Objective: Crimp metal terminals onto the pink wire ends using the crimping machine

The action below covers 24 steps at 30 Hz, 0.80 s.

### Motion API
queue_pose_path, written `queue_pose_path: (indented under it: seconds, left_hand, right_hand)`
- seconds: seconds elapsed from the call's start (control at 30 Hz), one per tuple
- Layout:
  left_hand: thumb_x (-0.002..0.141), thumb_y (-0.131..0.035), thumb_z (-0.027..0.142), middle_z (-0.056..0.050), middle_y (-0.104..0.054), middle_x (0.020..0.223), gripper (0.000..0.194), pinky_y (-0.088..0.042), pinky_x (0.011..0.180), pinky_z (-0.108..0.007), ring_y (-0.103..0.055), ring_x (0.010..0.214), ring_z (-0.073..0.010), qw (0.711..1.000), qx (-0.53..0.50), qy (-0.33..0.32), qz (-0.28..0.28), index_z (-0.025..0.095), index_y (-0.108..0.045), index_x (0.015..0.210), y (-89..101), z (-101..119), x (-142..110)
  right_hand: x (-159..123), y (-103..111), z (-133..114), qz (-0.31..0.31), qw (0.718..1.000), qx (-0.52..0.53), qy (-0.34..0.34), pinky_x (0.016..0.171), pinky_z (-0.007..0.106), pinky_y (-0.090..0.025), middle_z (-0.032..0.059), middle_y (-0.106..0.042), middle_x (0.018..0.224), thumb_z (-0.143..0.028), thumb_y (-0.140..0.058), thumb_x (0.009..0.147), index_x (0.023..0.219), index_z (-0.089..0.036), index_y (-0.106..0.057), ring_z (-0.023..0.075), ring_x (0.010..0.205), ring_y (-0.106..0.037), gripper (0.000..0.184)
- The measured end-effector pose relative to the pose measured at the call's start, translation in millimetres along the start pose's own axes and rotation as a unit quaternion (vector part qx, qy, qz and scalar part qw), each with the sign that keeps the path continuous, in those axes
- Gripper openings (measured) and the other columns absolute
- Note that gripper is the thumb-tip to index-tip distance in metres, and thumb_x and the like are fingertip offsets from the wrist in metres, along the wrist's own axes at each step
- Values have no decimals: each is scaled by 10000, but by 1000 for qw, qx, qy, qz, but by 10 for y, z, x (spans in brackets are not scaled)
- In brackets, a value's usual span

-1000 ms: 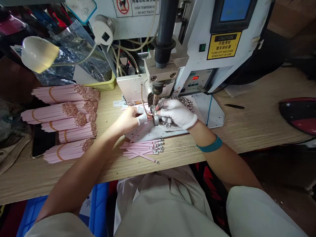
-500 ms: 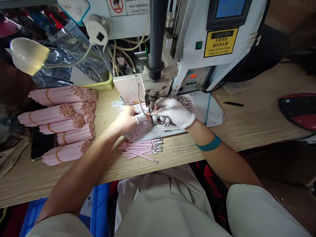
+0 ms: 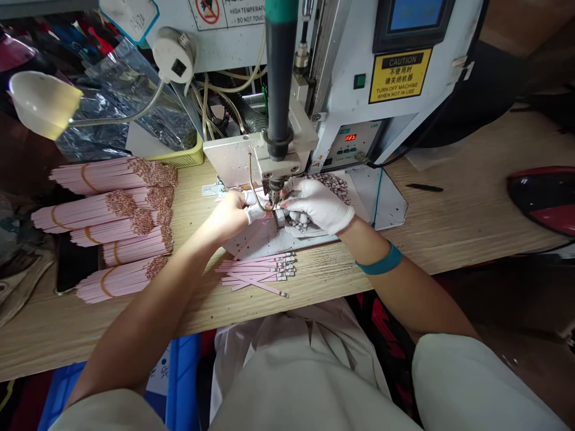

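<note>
On the left lie rubber-banded bundles of pink strips (image 3: 90,178), their speckled ends toward the machine, and behind them a yellow basket (image 3: 179,158) has a crumpled silver bag (image 3: 130,114) standing in it. Our left hand (image 3: 229,216), fingertips wrapped in white, pinches a pink strip (image 3: 266,197) right under the machine's metal tip (image 3: 275,187), though the fingers hide most of it. Our gloved right hand (image 3: 320,206) curls in beside a small metal block (image 3: 280,218); we cannot tell whether it grips anything. Steady fingers close to the tip look like the way to do this well. Loose strips (image 3: 256,274) lie on the bench below, and a speckled heap of pieces (image 3: 335,182) sits on the pale plate (image 3: 386,203) to the right
</note>
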<state>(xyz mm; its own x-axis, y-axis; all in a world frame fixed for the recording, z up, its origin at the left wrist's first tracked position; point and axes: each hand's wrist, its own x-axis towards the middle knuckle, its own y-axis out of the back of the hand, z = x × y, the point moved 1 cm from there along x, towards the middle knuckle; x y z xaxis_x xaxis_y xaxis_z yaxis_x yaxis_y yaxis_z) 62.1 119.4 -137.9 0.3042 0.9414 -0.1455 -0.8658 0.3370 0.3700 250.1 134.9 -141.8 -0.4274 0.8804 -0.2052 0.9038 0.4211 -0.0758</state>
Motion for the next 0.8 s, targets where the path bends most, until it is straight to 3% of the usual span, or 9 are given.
queue_pose_path:
  seconds: [0.17, 0.27, 0.37, 0.43, 0.5, 0.63, 0.7, 0.8]
  left_hand:
    - [664, -671, 259, 11, -609, 673, 143, -372, 563, -201, -503, 613, -101, 1000, 7, 18, -1, 123, -668, 708, 20, 2, -13]
    - [684, -675, 308, 2, -619, 667, 185, -359, 528, -207, -489, 572, -101, 999, 45, 12, -27, 125, -680, 708, 60, 66, -92]
    - [705, -670, 357, -9, -655, 679, 228, -376, 525, -216, -509, 556, -112, 987, 108, 17, -117, 143, -720, 768, 70, 148, -230]
    - [719, -656, 359, -19, -691, 734, 254, -403, 556, -223, -565, 608, -137, 974, 164, 13, -156, 173, -741, 870, 51, 178, -315]
    - [752, -602, 327, -38, -699, 740, 243, -400, 559, -240, -589, 627, -164, 958, 254, -1, -132, 190, -743, 894, 20, 174, -362]
    - [780, -523, 315, -89, -651, 669, 254, -316, 487, -286, -546, 535, -210, 889, 458, -13, 4, 166, -718, 843, -39, 99, -342]
    - [785, -504, 292, -101, -651, 715, 253, -324, 493, -288, -565, 563, -222, 871, 491, -24, 18, 161, -702, 875, -67, 67, -304]
    - [790, -453, 208, -101, -648, 768, 241, -385, 551, -277, -594, 645, -217, 881, 471, -43, -10, 157, -681, 848, -93, 55, -251]
  right_hand:
    - [-21, 15, -10, -4, 1000, -25, 2, 306, 182, -319, -28, -521, 593, -94, -626, 744, 832, -180, -527, 78, 419, -467, 157]
    - [-75, 179, -92, 36, 992, -114, 45, 362, 216, -352, -4, -562, 645, -186, -630, 771, 893, -171, -572, 102, 477, -499, 137]
    - [-132, 420, -197, 100, 953, -262, 117, 524, 265, -436, 45, -654, 801, -255, -626, 779, 871, -160, -647, 150, 654, -583, 133]
    - [-148, 527, -232, 95, 923, -347, 135, 655, 291, -456, 42, -686, 859, -247, -630, 765, 817, -166, -686, 177, 770, -611, 111]
    - [-140, 556, -225, 77, 898, -415, 125, 712, 304, -444, 25, -702, 842, -229, -633, 752, 784, -179, -712, 188, 803, -620, 98]
    - [-77, 447, -135, 100, 847, -506, 132, 715, 318, -431, 15, -713, 848, -205, -607, 759, 814, -203, -740, 204, 820, -621, 144]
    - [-48, 383, -95, 123, 828, -525, 151, 730, 322, -433, 22, -716, 888, -188, -595, 759, 850, -207, -747, 210, 845, -617, 177]
    - [-36, 359, -78, 107, 828, -530, 150, 729, 318, -431, 23, -715, 879, -190, -608, 755, 846, -206, -750, 202, 823, -615, 169]
